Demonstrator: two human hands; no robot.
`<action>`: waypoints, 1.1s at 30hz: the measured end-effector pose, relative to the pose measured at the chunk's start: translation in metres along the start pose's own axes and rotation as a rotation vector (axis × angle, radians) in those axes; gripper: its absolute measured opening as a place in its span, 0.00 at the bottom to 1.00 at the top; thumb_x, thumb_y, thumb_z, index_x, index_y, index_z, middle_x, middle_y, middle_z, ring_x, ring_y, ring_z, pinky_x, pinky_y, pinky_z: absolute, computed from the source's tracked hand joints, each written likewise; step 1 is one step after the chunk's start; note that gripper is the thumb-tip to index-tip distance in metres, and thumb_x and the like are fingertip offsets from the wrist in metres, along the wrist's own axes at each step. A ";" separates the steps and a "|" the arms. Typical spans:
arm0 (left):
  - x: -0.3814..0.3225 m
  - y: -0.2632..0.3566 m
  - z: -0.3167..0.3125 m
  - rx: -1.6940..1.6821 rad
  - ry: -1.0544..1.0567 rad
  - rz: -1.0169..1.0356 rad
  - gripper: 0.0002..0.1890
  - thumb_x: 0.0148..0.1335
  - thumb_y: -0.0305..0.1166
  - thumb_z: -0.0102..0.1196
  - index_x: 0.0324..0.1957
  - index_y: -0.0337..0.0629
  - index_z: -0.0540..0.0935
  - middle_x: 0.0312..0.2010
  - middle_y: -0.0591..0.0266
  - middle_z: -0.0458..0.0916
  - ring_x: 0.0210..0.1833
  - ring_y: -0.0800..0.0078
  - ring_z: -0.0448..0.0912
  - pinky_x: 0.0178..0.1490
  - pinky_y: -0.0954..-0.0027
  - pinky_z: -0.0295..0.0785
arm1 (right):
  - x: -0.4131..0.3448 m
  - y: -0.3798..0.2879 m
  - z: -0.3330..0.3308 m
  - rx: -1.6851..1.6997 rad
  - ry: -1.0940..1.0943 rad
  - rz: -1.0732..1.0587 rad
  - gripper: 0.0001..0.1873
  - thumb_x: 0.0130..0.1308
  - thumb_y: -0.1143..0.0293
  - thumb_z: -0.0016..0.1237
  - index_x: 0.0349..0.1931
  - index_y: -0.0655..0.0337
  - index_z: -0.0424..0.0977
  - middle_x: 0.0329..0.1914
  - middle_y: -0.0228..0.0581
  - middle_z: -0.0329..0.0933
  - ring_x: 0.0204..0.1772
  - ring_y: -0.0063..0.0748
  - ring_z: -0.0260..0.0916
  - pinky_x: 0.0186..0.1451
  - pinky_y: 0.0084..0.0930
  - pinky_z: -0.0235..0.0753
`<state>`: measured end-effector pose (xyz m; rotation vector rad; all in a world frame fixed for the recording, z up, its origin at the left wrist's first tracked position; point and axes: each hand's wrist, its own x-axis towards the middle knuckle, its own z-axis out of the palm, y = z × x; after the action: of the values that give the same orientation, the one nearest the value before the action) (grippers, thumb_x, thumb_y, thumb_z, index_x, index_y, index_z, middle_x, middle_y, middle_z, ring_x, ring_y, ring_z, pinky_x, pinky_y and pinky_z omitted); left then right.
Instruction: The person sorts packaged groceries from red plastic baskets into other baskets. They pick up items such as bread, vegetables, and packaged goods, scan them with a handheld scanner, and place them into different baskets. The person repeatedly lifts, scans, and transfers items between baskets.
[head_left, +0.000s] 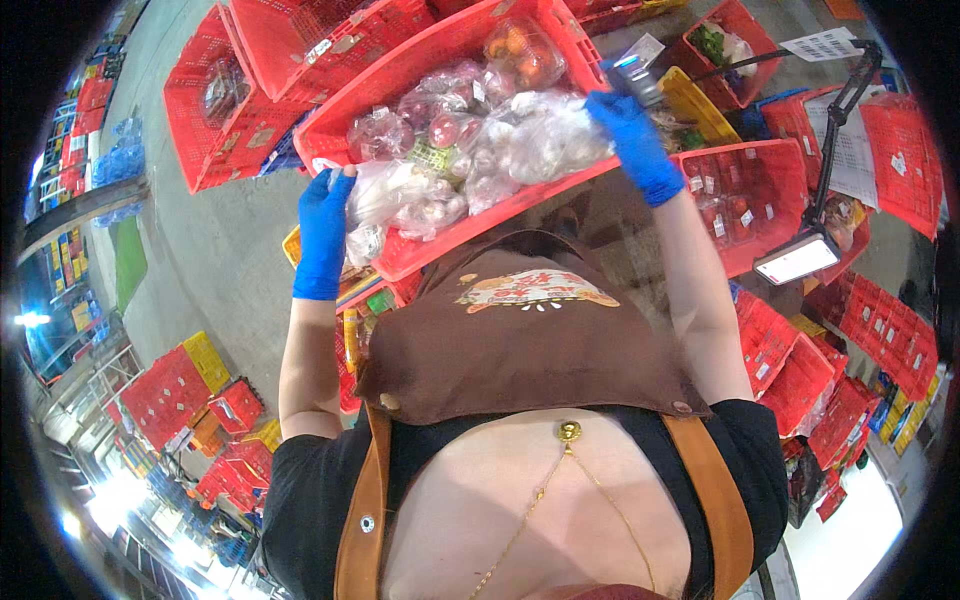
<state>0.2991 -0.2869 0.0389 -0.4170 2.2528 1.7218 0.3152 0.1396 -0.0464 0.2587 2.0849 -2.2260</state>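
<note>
Before me stands a red plastic crate (450, 240) with several clear plastic bags of produce. My left hand (321, 232), in a blue glove, pinches the edge of a clear plastic bag (397, 187) at the crate's left end. Pale items fill that bag. My right hand (637, 150), also gloved in blue, grips a small handheld device (636, 81) above the crate's right end; blur hides its details. Close to that hand lies a large bag of white produce (544, 139). Farther in are a bag of orange-red produce (525, 54) and bags of purplish produce (382, 135).
A smartphone (796, 261) hangs on a black jointed arm (829, 150) at the right. Beneath it stands a red crate of packaged produce (750, 195). Stacked red crates (202, 112) rise at the far left, and a yellow crate (697, 105) sits beyond my right hand.
</note>
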 end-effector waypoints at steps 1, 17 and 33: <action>0.005 -0.002 0.001 0.103 -0.013 0.022 0.14 0.63 0.40 0.61 0.40 0.39 0.80 0.34 0.68 0.80 0.36 0.81 0.74 0.40 0.75 0.71 | -0.002 -0.021 -0.003 0.130 0.065 -0.064 0.14 0.66 0.65 0.54 0.50 0.58 0.75 0.39 0.23 0.75 0.40 0.15 0.69 0.42 0.17 0.69; 0.143 -0.162 0.222 0.937 -0.550 0.362 0.29 0.59 0.52 0.59 0.54 0.40 0.78 0.43 0.39 0.81 0.46 0.42 0.80 0.50 0.49 0.74 | -0.057 -0.029 -0.133 0.048 0.982 -0.072 0.14 0.62 0.74 0.56 0.47 0.57 0.72 0.36 0.24 0.71 0.37 0.19 0.67 0.43 0.23 0.71; 0.041 0.069 0.232 0.823 -0.260 0.104 0.13 0.65 0.36 0.58 0.32 0.34 0.78 0.26 0.43 0.80 0.26 0.58 0.79 0.31 0.63 0.69 | 0.164 0.115 -0.459 -0.500 1.586 -0.076 0.36 0.67 0.65 0.47 0.70 0.70 0.49 0.70 0.52 0.61 0.71 0.41 0.58 0.73 0.33 0.56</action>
<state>0.2446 -0.0479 0.0249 0.1040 2.5413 0.6924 0.2054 0.5980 -0.2155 2.4724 2.9974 -1.2890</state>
